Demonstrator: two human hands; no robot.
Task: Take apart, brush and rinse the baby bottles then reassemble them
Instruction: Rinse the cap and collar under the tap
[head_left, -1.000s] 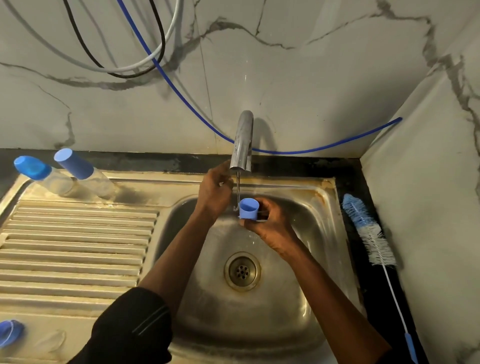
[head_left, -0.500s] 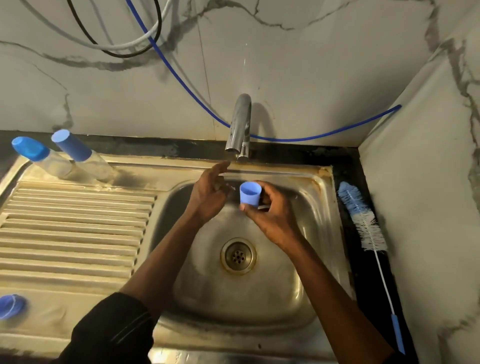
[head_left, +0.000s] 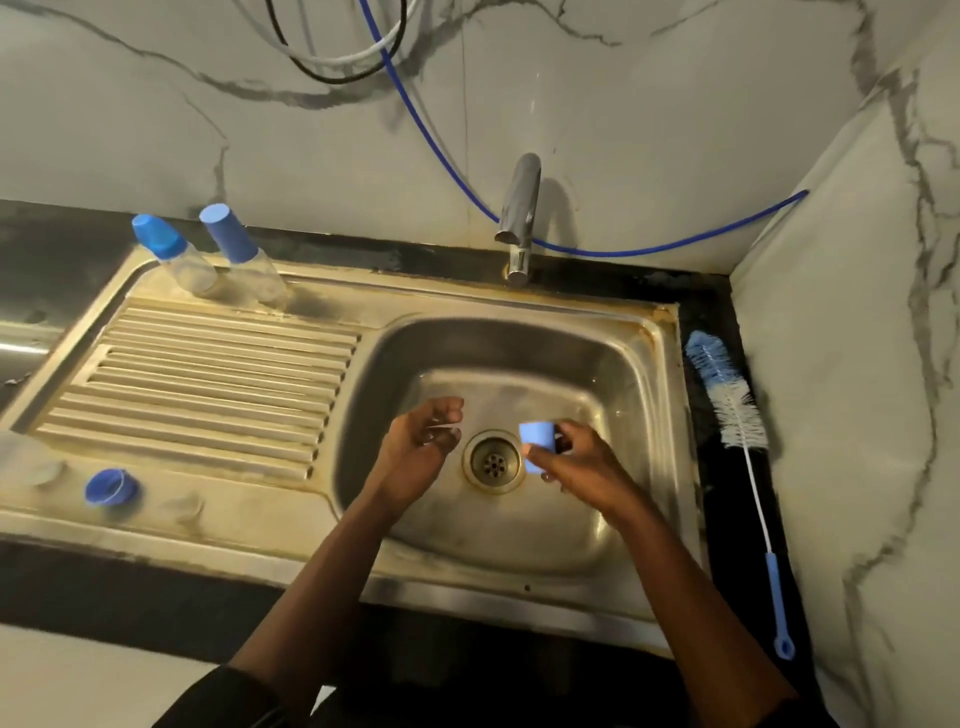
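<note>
While the right hand (head_left: 582, 462) pinches the blue cap (head_left: 536, 446) by its sides above the sink (head_left: 623, 384) drain and the left hand (head_left: 421, 449) hangs loosely curled, seemingly empty, that light, stiff plastic looks wet and slippery, best gripped near its rim.

A small blue cap (head_left: 536, 446) is pinched in the right hand (head_left: 584, 465) over the drain (head_left: 491, 462). Two clear, blue-capped bottles (head_left: 195, 273) stand at the drainboard's (head_left: 208, 384) back left. A blue ring (head_left: 110, 487), probably a collar, lies near its front. The brush (head_left: 732, 400) lies right of the basin (head_left: 613, 374).
</note>
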